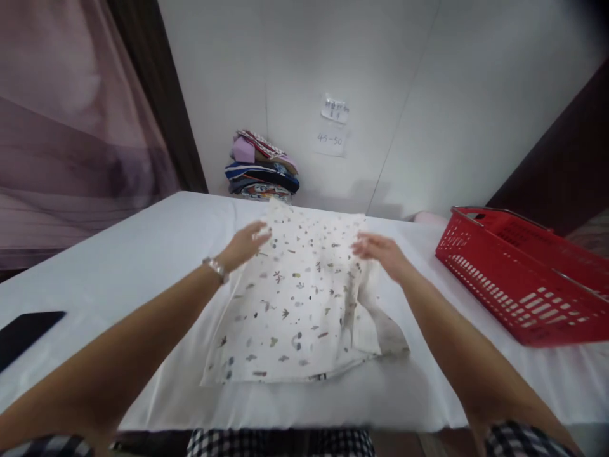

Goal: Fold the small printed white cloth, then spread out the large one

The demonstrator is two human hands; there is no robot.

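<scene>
A white garment with small scattered prints lies spread on the white-covered table. Its right side is rumpled and partly folded over, and its exact cut is hard to tell. My left hand is at the garment's upper left edge, thumb and fingers apart, with nothing held. Over the upper right edge is my right hand, its fingers stretched out toward the middle and slightly blurred. Whether either hand touches the fabric cannot be made out. A metal watch or bracelet is on my left wrist.
A stack of folded clothes stands at the table's back edge by the wall. To the right is a red plastic basket with a metal handle. A dark flat object lies at the left. Paper notes are on the wall, and a pinkish curtain hangs left.
</scene>
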